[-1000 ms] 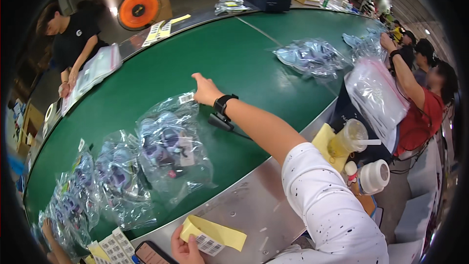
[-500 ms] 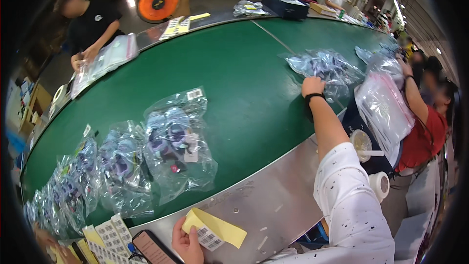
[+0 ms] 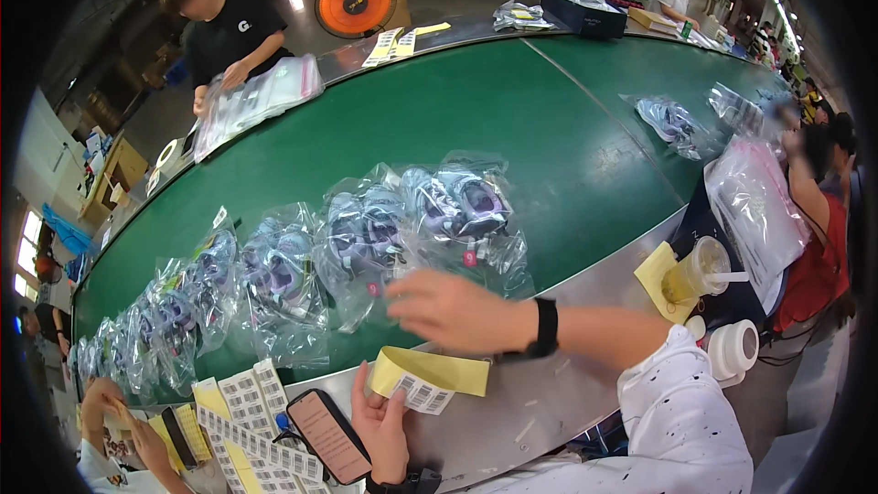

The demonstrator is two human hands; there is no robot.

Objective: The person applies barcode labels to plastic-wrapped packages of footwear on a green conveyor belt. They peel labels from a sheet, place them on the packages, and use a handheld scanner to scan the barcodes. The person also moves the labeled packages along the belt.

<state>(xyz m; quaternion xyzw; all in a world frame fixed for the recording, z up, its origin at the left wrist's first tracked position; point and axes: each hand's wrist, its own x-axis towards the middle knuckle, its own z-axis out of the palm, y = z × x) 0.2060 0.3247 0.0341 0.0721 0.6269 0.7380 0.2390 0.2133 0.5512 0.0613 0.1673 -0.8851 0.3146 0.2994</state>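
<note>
My left hand (image 3: 380,430) is closed on a curled yellow strip of barcode labels (image 3: 448,370) above the metal table edge. Just beyond the strip, my right hand (image 3: 453,311) reaches across from the right, fingers stretched out and nothing visible in them. It is nearest to a clear bag with a pair of light blue and purple shoes (image 3: 457,201), and partly covers that bag's lower end. Left of it lies another bagged pair (image 3: 361,229). Several more bagged pairs (image 3: 274,261) run leftward in a row along the green belt (image 3: 320,137).
A phone (image 3: 327,434) and label sheets (image 3: 247,407) lie by my left hand. A drink cup (image 3: 702,270) and a white bottle (image 3: 732,348) stand at right, near a stack of plastic bags (image 3: 754,206). Co-workers' hands (image 3: 119,421) show at lower left; another person (image 3: 233,37) handles bags opposite.
My right hand has come back from the bagged shoes at far right toward my left hand. One more bagged pair now lies at the row's right end. The view has shifted.
</note>
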